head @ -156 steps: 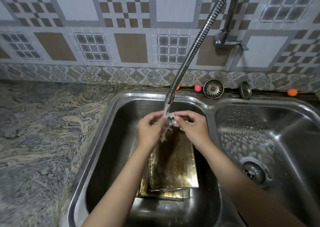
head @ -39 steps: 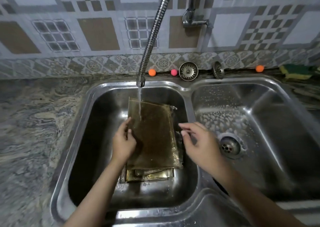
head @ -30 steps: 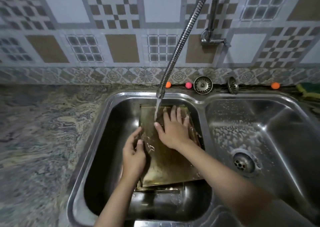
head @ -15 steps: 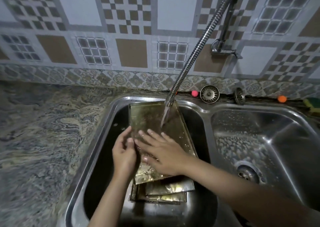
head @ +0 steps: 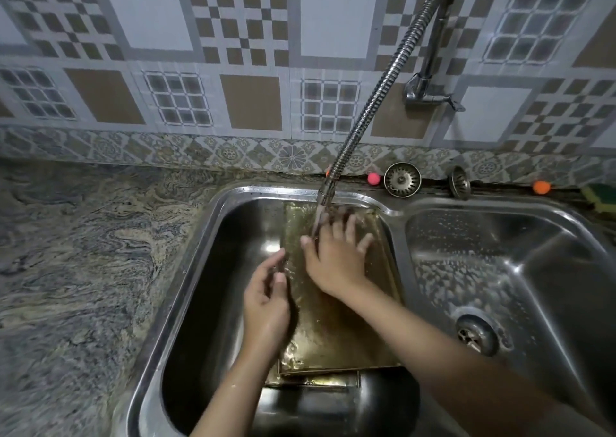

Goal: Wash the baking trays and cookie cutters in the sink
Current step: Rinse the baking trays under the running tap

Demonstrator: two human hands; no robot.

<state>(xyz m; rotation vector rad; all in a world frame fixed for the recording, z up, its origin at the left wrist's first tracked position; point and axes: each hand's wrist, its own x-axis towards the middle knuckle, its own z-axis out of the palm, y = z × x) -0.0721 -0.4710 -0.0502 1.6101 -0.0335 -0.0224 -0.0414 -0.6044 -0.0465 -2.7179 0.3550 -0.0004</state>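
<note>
Where water runs, brassy flat tray (head: 336, 330).

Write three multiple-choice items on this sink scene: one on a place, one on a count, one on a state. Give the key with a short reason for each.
1. Where is the top baking tray?
A. In the left basin
B. In the right basin
C. On the counter

2. How many loose strainer baskets stand on the ledge behind the sink?
A. None
B. Two
C. Four

3. What is the right hand doing?
A. Gripping the hose
B. Hanging idle over the right basin
C. Pressing flat on the tray with fingers spread

Key: 1 A, the tray lies in the left basin under the water stream. 2 B, one strainer faces the camera and another stands edge-on. 3 C, its fingers lie straight on the tray.
</note>
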